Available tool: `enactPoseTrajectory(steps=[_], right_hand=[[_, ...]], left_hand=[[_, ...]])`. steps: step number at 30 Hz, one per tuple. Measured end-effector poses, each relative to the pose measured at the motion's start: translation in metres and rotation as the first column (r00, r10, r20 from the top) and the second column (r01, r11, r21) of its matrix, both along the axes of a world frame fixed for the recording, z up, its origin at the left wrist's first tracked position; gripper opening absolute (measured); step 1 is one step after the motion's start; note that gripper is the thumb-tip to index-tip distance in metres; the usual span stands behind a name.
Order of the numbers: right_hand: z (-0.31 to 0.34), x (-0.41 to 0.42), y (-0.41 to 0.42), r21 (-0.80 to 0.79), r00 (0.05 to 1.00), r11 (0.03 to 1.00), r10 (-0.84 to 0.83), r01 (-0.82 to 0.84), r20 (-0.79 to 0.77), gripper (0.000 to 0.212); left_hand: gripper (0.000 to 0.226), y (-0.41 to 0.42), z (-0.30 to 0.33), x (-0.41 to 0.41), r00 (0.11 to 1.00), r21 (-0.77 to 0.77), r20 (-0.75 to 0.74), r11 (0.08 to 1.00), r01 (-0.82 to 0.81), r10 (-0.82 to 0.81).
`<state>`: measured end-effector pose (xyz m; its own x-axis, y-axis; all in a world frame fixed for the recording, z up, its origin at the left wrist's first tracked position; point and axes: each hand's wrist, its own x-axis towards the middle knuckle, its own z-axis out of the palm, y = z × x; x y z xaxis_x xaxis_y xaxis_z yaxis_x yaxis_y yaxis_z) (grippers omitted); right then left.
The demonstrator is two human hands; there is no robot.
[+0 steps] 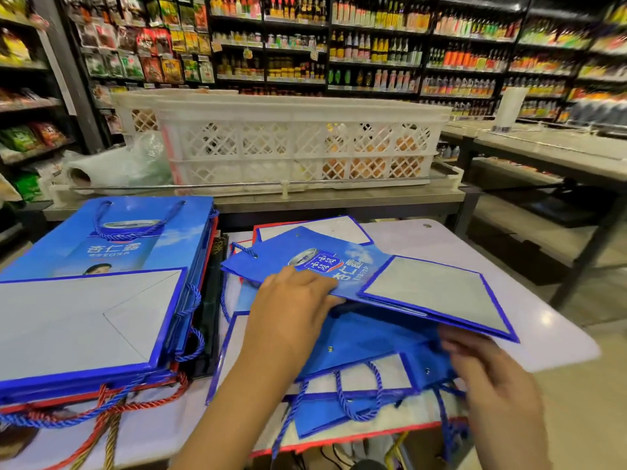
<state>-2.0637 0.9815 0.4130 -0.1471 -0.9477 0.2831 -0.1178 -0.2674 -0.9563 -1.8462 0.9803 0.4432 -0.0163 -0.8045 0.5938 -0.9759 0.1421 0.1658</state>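
A flattened blue paper gift bag (390, 283) with a grey base panel and rope handles is lifted and tilted above a loose spread of similar flat bags (356, 378) on a white table (509, 266). My left hand (291, 307) grips the lifted bag's near edge, thumb on top. Lower right, my right hand (488, 374) holds another blue panel edge beneath it, fingers curled around it. At the left lies a neat stack of flat blue and red bags (91, 317).
A white lattice crate (298, 144) holding orange fruit stands on a counter behind the table. A roll of clear plastic bags (112, 167) lies left of it. Shelves of bottles and packets line the back. A second counter (549, 154) runs along the right.
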Motion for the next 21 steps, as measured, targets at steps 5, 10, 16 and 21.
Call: enactPoseTrajectory(steps=[5, 10, 16, 21], right_hand=[[0.009, 0.031, 0.000, 0.083, 0.976, 0.981, 0.159, -0.172, 0.152, 0.035], [0.015, 0.038, -0.013, 0.131, 0.906, 0.981, 0.077, -0.144, 0.416, 0.032], [0.024, 0.029, -0.030, 0.078, 0.852, 0.988, 0.076, -0.135, 0.519, 0.025], [0.027, 0.014, -0.050, 0.127, 0.874, 0.991, -0.023, -0.045, 0.486, 0.027]], left_hand=[[0.041, 0.002, 0.004, -0.026, 0.998, 0.051, -0.017, 0.997, 0.062, -0.061], [0.051, 0.009, 0.000, -0.029, 0.938, 0.212, -0.237, 0.929, 0.303, -0.252], [0.033, 0.011, 0.026, -0.003, 0.886, 0.201, -0.435, 0.941, 0.271, -0.162], [0.051, 0.012, 0.035, 0.032, 0.887, 0.313, -0.453, 0.948, 0.059, 0.094]])
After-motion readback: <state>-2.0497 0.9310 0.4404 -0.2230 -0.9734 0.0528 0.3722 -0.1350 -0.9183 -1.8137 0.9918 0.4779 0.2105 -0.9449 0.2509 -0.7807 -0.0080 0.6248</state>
